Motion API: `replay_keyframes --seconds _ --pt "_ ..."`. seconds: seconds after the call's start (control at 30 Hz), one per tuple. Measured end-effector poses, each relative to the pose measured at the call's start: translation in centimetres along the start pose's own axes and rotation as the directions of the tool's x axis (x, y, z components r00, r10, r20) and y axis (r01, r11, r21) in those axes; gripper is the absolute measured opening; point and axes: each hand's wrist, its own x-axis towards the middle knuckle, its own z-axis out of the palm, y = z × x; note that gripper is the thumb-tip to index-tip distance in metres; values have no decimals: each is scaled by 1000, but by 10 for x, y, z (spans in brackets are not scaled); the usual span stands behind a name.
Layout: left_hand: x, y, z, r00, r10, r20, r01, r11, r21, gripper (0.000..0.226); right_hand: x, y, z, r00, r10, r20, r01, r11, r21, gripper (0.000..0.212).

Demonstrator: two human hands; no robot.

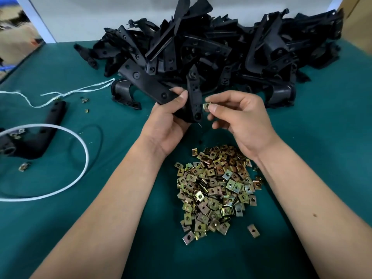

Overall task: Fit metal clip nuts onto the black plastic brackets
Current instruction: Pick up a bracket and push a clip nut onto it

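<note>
Holding a black bracket (pixel 194 101) above the bench (pixel 120 238), our left hand (pixel 169 119) grips it; right hand (pixel 237 117) pinches one clip nut (pixel 206 105) beside its edge. Next, we judge: align, slide on.

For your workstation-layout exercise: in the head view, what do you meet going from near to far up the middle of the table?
Heap of brass-coloured metal clip nuts → left hand holding a black plastic bracket → large pile of black plastic brackets → white back wall.
</note>
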Motion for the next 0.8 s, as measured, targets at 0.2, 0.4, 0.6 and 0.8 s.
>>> replay_keyframes --seconds 0.2,0.4,0.6,0.8 --pt "-1 -1 2 1000 -10 26 11 999 -34 22 0 3 3 999 12 -48 -12 1000 6 9" --pt "-2 -2 2 999 -33 6 33 999 -35 23 -1 1 3 997 66 -50 -65 997 32 8" --pt "-3 -3 4 997 -80 -24 79 996 -34 21 -2 1 3 988 143 -65 -139 988 61 9" --pt "-4 -5 7 998 -47 -34 47 999 -12 22 -4 -4 1 995 96 -14 -94 993 75 23"
